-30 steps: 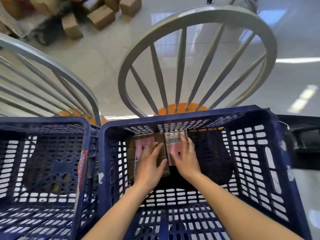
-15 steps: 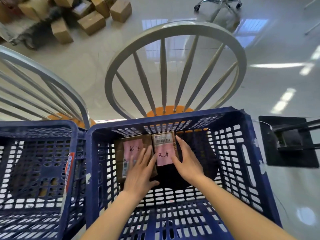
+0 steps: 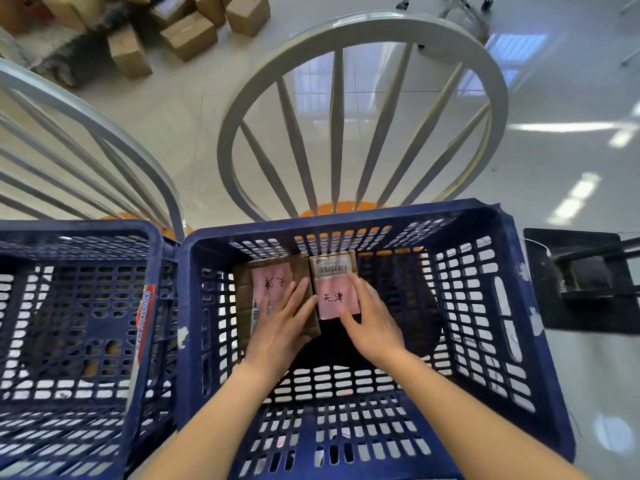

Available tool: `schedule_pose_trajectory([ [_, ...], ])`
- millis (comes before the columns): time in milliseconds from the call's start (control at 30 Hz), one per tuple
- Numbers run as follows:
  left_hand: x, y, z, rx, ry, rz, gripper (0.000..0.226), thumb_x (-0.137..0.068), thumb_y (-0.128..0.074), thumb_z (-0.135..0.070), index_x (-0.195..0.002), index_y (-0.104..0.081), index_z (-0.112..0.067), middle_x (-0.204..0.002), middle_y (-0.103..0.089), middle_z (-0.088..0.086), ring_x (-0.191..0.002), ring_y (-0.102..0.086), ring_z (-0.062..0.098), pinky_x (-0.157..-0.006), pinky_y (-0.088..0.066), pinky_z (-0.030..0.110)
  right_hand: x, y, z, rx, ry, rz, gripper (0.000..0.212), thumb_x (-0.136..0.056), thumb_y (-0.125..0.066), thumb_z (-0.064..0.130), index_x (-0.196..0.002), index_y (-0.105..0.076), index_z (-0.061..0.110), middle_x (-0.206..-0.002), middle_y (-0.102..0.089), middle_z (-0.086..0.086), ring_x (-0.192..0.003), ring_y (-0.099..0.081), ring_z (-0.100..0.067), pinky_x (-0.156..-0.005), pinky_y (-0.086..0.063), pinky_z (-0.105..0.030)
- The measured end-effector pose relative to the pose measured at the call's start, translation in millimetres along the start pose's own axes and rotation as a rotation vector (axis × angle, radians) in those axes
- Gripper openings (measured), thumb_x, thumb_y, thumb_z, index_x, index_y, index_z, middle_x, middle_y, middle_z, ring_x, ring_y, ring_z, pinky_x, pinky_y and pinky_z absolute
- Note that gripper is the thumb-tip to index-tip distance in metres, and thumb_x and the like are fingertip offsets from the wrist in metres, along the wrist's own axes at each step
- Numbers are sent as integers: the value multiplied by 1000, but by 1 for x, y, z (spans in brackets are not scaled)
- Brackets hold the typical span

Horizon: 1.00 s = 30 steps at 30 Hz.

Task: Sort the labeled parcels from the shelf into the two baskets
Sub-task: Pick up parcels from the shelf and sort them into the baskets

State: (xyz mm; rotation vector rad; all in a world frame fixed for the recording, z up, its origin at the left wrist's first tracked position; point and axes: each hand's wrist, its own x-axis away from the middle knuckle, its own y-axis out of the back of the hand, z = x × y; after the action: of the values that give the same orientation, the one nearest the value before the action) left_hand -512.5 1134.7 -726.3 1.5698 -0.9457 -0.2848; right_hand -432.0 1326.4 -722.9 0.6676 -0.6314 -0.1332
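Two brown parcels lie side by side on the floor of the right blue basket [image 3: 512, 306], against its far wall. The left parcel [image 3: 266, 282] bears a pink label with handwriting. The right parcel [image 3: 337, 282] has a barcode sticker above its own pink handwritten label. My left hand [image 3: 282, 327] rests flat on the left parcel with straight fingers. My right hand [image 3: 369, 322] holds the right parcel's near right edge, fingers along its side and thumb at its near end. The left blue basket [image 3: 152, 306] stands beside it; no parcel shows inside.
Both baskets sit on chairs with grey spoked backs [image 3: 363, 109] and orange seats [image 3: 341, 207]. Several cardboard boxes [image 3: 187, 34] lie on the floor at the far left. A black stand [image 3: 585, 282] is at the right. An office chair base [image 3: 453, 5] shows at the top.
The view shifted, so the baskets sit lower and further left in frame. My hands slid slightly towards me on the parcels, uncovering more of both pink labels.
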Motion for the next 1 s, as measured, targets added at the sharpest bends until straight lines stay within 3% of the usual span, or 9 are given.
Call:
schedule_pose_trajectory([
  [133, 2, 11, -1, 9, 4, 70, 86, -92, -66, -42, -159, -13, -33, -167, 10, -8, -154, 3, 18, -123, -14, 55, 6, 5, 4, 64, -9, 13, 66, -102, -45, 52, -157, -8, 51, -169, -11, 14, -153, -23, -15, -109, -45, -50],
  [333, 26, 68, -3, 52, 105, -73, 70, -96, -53, -56, -156, -30, -28, -164, -24, 0, -152, -22, 22, -124, -17, 40, 30, 38, 43, 266, 42, 58, 62, -102, -48, 48, -159, -23, 43, -169, -13, 13, -152, -25, -13, -110, -44, -42],
  [467, 56, 142, -11, 110, 196, -134, 66, -99, -44, -58, -155, -33, -26, -161, -33, 0, -148, -30, 20, -122, -22, 37, 55, 77, 104, 428, 164, 76, 62, -102, -47, 50, -159, -27, 37, -168, -22, 9, -153, -24, -14, -117, -38, -39],
  [600, 97, 233, -2, 136, 295, -184, 69, -97, -46, -60, -156, -32, -27, -161, -32, -2, -147, -30, 18, -121, -25, 36, 88, 122, 193, 558, 333, 90, 66, -101, -48, 55, -160, -26, 37, -169, -21, 6, -154, -23, -16, -122, -30, -42],
  [733, 160, 342, 20, 100, 414, -326, 71, -97, -49, -59, -155, -34, -23, -159, -36, -1, -145, -33, 19, -118, -27, 34, 124, 159, 318, 618, 508, 10, 67, -100, -49, 58, -159, -26, 38, -166, -28, 3, -151, -30, -22, -119, -32, -43],
  [867, 261, 438, 42, 66, 531, -495, 69, -96, -51, -57, -154, -34, -23, -159, -35, 0, -144, -35, 20, -118, -31, 38, 185, 167, 448, 619, 703, -63, 67, -98, -51, 58, -157, -28, 39, -165, -30, 4, -148, -34, -23, -116, -34, -45],
  [1000, 390, 509, 57, 31, 680, -667, 61, -96, -54, -54, -148, -42, -24, -150, -47, -1, -134, -46, 22, -108, -41, 39, 276, 150, 558, 599, 909, -113, 65, -98, -54, 57, -156, -31, 38, -159, -38, 3, -142, -41, -22, -109, -43, -43],
])
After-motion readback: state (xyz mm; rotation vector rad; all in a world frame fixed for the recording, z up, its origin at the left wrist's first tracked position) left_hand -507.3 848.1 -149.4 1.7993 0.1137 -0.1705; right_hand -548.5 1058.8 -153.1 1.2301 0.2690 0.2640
